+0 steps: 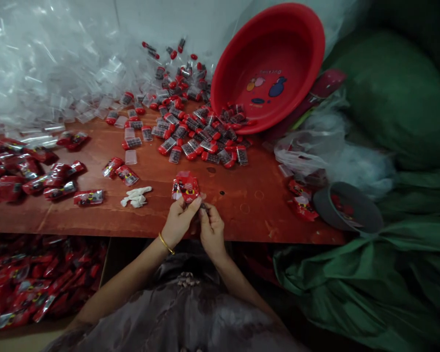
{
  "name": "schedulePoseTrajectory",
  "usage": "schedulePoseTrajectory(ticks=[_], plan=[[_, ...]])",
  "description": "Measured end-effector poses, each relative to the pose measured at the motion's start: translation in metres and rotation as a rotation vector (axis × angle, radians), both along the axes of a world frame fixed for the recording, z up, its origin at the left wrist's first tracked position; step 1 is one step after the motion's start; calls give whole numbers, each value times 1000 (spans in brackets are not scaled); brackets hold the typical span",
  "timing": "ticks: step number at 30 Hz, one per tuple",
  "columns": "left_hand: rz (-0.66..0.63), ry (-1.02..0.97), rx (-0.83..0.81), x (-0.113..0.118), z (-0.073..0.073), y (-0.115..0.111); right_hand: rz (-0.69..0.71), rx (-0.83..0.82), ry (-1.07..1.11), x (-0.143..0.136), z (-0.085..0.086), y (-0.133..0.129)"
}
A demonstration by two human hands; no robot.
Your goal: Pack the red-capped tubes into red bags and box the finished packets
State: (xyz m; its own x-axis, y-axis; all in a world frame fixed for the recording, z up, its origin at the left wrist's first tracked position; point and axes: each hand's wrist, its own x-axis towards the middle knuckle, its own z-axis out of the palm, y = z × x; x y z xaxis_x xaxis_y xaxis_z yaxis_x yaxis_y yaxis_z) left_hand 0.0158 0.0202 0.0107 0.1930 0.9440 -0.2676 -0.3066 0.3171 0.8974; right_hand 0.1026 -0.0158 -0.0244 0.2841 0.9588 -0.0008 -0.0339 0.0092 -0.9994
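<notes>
Near the table's front edge, my left hand (179, 220), with a gold bangle at the wrist, is closed with its thumb over the lower edge of a red printed plastic packet (186, 186). Close beside it, touching at the fingertips, my right hand (212, 227) is pinched at a small dark thing (204, 206), mostly hidden by fingers. Beyond the hands lies a heap of small clear containers with red caps and dark contents (201, 129). To the left are crumpled white finger covers (136, 196) and a filled red packet (88, 197).
A red basin (315, 49) leans tilted behind the heap. Clear empty sleeves (40, 73) pile up at back left. Filled red packets (22, 171) lie at left, with more in a box (104, 264) below. A grey bowl (322, 208) and green sacks (399, 98) stand right.
</notes>
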Motion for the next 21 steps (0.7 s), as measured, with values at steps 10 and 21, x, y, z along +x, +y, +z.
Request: schedulePoseTrajectory(ticks=[10,21], plan=[[-116,141,281,-4,-35,-2,-12,190,-677,45,-24,-9],[-173,578,426,-16,-43,3,25,317,-835,60,-23,-2]])
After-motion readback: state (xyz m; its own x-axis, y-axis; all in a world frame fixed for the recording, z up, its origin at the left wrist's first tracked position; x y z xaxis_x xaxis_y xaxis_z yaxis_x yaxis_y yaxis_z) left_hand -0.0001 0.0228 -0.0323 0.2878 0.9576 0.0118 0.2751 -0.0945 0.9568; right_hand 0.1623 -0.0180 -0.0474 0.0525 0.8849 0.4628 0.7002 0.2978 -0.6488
